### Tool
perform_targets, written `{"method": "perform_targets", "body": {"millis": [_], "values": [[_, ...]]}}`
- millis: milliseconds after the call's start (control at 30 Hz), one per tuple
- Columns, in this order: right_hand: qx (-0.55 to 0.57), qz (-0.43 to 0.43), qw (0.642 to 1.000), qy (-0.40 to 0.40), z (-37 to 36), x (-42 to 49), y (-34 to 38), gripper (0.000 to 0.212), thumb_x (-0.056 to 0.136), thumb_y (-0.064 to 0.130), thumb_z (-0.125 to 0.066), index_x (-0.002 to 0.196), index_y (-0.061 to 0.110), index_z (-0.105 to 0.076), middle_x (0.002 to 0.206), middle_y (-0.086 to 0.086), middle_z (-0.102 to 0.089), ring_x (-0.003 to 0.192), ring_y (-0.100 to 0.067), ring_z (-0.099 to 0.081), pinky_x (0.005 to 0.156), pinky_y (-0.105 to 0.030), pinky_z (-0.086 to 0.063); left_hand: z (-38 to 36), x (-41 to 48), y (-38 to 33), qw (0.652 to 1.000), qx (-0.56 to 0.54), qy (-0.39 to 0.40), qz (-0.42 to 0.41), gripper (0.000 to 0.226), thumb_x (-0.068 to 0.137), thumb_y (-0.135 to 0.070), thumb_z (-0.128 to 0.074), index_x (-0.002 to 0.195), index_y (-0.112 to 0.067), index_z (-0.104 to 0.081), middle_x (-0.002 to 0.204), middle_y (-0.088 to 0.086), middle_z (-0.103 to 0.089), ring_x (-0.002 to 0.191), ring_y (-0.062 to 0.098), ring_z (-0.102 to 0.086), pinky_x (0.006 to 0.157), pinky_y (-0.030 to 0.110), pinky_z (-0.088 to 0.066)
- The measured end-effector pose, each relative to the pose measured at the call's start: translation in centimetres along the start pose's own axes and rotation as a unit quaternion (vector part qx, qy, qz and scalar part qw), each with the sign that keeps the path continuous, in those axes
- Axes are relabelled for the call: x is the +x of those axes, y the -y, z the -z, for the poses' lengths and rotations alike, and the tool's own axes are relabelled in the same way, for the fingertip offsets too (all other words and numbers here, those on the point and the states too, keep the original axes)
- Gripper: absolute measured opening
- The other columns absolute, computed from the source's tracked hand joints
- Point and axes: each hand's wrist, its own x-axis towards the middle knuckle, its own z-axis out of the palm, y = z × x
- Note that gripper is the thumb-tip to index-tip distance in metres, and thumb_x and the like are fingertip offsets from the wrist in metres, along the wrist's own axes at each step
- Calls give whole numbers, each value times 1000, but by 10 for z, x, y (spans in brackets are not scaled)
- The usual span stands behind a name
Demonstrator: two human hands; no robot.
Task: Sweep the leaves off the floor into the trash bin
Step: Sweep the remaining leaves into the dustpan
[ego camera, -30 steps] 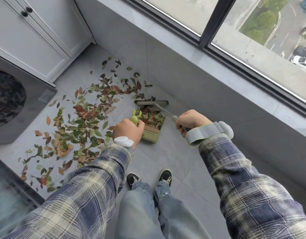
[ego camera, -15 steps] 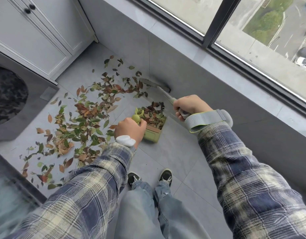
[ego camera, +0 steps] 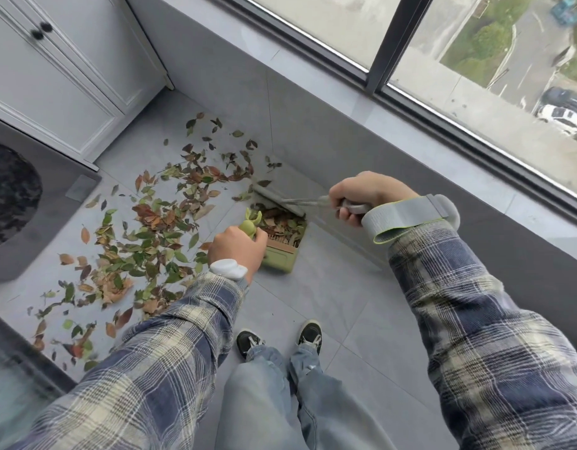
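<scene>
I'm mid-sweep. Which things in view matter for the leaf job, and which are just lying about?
In the job: dustpan in left hand, brush in right hand, leaves on floor.
Just there: white cabinet, grey appliance, window.

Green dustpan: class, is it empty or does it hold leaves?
Holds leaves: brown and green leaves lie piled inside the dustpan.

Green and brown leaves [ego camera: 144, 241] lay scattered over the grey floor [ego camera: 329, 287]. More filled the green dustpan [ego camera: 280, 259], with the broom [ego camera: 274, 197] at its mouth.

Wall [ego camera: 345, 151] blocks rt of dustpan [ego camera: 280, 263]; bare floor [ego camera: 332, 287] nr shoes [ego camera: 248, 342].
</scene>
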Motion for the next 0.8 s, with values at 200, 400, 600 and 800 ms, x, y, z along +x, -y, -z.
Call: {"method": "perform_targets", "body": {"millis": [200, 400, 600, 800], "values": [[-41, 21, 999, -26, -13, 4, -5, 8, 76, 6, -58, 83, 1, -58, 51, -11, -60, 41, -21, -57, 53, -29, -49, -3, 1, 2, 1000, 4, -8, -5, 47, 89, -50, -50, 66, -9, -56, 64, 9, -56, 60, 28, -53, 50, 26, -34], [-164, 6, 985, -45, -53, 20, -22, 6, 79, 11, -55, 79, 5, -54, 91, -15, -70, 94, -33, -71, 91, -40, -56, -6, 4, 3, 1000, -5, -4, -3, 46, 88, -50, -51, 61, -12, -50, 55, 3, -47, 56, 26, -52, 46, 23, -29], [-332, 0, 941, -61, -91, 33, -52, 15, 88, 11, -53, 73, 9, -50, 75, -3, -56, 61, -17, -50, 54, -25, -37, -9, -1, 7, 1000, -5, -14, -4, 45, 87, -48, -53, 59, -13, -46, 55, 2, -45, 57, 27, -50, 44, 22, -26], [-472, -5, 882, -19, -96, 30, -83, 23, 59, 25, -72, 74, 16, -56, 80, -1, -64, 71, -23, -61, 73, -33, -53, -12, -9, 12, 1000, -6, 14, 5, 42, 88, -47, -56, 75, -8, -58, 70, 9, -57, 65, 29, -55, 55, 30, -41]]}}
